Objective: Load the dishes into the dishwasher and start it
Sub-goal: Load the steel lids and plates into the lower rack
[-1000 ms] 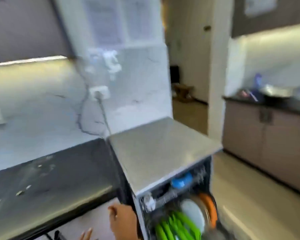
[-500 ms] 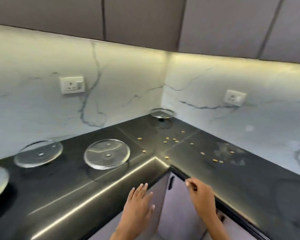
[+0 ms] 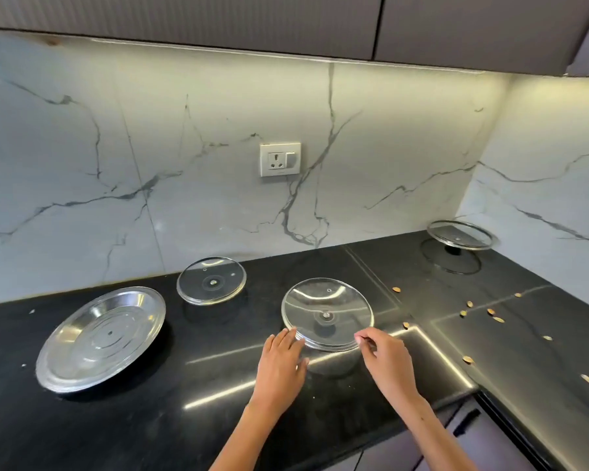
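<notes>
While both hands reach forward over black table (image 3: 218, 419), glass lid (image 3: 327, 312) lies flat just beyond them. Left hand (image 3: 281, 360) open, fingertips touching lid's near-left rim; right hand (image 3: 386, 360) loosely pinched, empty, at near-right rim.

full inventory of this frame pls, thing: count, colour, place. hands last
glass lid: 1, clear, front centre of counter, between both hands
small glass lid: 1, clear, behind and to the left of it, near the wall
steel plate: 1, silver, left on counter, tilted
rimmed glass lid: 1, clear with metal rim, back right corner
seeds or crumbs: about a dozen, tan, scattered on the right of the counter
counter: 1, black, L-shaped
socket: 1, white, on marble wall
left hand: fingers straight, at the lid's left edge
right hand: fingers curled at the lid's right edge, grip unclear
</notes>
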Demonstrator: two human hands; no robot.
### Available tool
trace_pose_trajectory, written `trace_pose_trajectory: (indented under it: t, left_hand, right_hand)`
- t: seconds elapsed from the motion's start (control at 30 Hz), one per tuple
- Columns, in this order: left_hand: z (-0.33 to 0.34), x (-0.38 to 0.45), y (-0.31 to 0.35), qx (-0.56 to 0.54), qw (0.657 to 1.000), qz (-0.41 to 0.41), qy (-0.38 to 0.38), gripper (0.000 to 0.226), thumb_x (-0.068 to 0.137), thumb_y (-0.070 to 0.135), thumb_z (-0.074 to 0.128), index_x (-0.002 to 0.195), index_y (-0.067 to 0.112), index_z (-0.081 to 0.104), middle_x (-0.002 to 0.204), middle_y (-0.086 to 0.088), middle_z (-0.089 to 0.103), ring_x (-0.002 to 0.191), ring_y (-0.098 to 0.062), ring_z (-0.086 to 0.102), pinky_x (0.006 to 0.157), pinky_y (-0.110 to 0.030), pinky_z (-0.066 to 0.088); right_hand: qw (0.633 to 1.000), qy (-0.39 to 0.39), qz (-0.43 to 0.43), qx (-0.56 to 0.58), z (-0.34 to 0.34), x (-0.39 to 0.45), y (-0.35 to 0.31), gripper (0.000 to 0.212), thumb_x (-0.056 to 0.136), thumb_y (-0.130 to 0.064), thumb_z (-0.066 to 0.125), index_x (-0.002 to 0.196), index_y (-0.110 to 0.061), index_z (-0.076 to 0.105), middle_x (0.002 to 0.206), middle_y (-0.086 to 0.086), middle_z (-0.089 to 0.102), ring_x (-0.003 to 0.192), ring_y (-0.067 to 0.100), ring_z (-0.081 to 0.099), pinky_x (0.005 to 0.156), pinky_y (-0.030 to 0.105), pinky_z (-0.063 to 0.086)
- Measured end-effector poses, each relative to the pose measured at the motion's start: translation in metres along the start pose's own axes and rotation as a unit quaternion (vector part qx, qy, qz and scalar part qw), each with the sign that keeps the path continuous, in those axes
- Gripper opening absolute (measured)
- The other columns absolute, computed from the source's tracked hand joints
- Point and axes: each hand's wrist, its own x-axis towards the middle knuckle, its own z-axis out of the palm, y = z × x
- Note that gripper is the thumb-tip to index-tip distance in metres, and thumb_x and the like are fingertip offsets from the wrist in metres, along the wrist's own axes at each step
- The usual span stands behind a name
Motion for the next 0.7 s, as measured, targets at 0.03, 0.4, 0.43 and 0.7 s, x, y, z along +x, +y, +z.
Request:
trace_pose_trajectory:
  t: [0.03, 0.4, 0.43, 0.7]
  left_hand:
    - [0.004, 0.007, -0.002, 0.007, 1.0, 0.006, -0.011, 0.045, 0.097, 0.03, 0.043, 0.142, 0.023, 0.041, 0.153, 0.004, 0.029, 0.142, -0.013, 0.021, 0.116, -0.029, 0.005]
    - [0.045, 0.055, -0.026, 0.053, 0.991, 0.073, -0.099, 0.052, 0.046, 0.034, 0.086, 0.097, 0.032, 0.072, 0.109, 0.011, 0.069, 0.101, -0.009, 0.064, 0.087, -0.028, 0.05]
    - [0.051, 0.058, -0.025, 0.057, 0.988, 0.089, -0.116, 0.049, 0.048, 0.032, 0.086, 0.094, 0.033, 0.072, 0.107, 0.012, 0.069, 0.1, -0.009, 0.064, 0.087, -0.028, 0.05]
    - [0.05, 0.083, -0.017, -0.026, 0.987, 0.155, 0.035, 0.029, 0.066, 0.001, 0.076, 0.088, 0.016, 0.064, 0.083, 0.005, 0.063, 0.075, -0.014, 0.053, 0.072, -0.021, 0.041]
  right_hand:
    - [1.0, -0.008, -0.013, 0.003, 0.006, 0.009, 0.001, 0.009, 0.087, -0.018, 0.064, 0.092, -0.021, 0.07, 0.083, -0.012, 0.07, 0.072, 0.004, 0.062, 0.061, 0.009, 0.044]
    - [0.987, -0.11, -0.117, -0.009, 0.058, 0.077, 0.023, 0.007, 0.088, -0.024, 0.062, 0.092, -0.023, 0.068, 0.082, -0.009, 0.069, 0.072, 0.002, 0.061, 0.063, 0.01, 0.043]
    - [0.983, -0.128, -0.13, -0.024, 0.063, 0.078, 0.029, 0.014, 0.09, -0.034, 0.057, 0.092, -0.024, 0.067, 0.083, -0.009, 0.068, 0.074, 0.002, 0.061, 0.064, 0.012, 0.044]
    - [0.965, -0.165, -0.19, -0.073, 0.054, 0.073, 0.072, 0.056, 0.079, -0.07, 0.049, 0.11, -0.026, 0.064, 0.11, -0.017, 0.061, 0.101, 0.002, 0.056, 0.087, 0.019, 0.046]
